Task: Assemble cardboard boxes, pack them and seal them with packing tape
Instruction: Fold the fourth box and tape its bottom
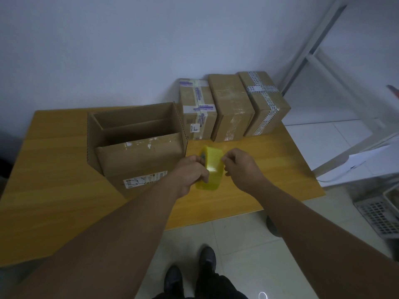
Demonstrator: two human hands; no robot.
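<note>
A yellow roll of packing tape [212, 164] is held up above the wooden table [269, 169]. My left hand [190, 172] grips the roll from its left side, fingers curled through the core. My right hand [239, 164] pinches the roll's right edge with curled fingers. Left of the hands stands a large cardboard box [138, 145], open on top with one flap folded in and a white label on its front. Three small taped boxes stand in a row at the table's back right: one with purple tape [197, 108], a plain one [232, 106], and one with black-and-white tape [264, 100].
A white wall lies behind the table. A white metal shelf frame [319, 46] stands at the right, with papers [362, 162] on a low surface and a grey perforated basket [380, 214] on the floor. My shoes [190, 270] are on the tiled floor by the table's front edge.
</note>
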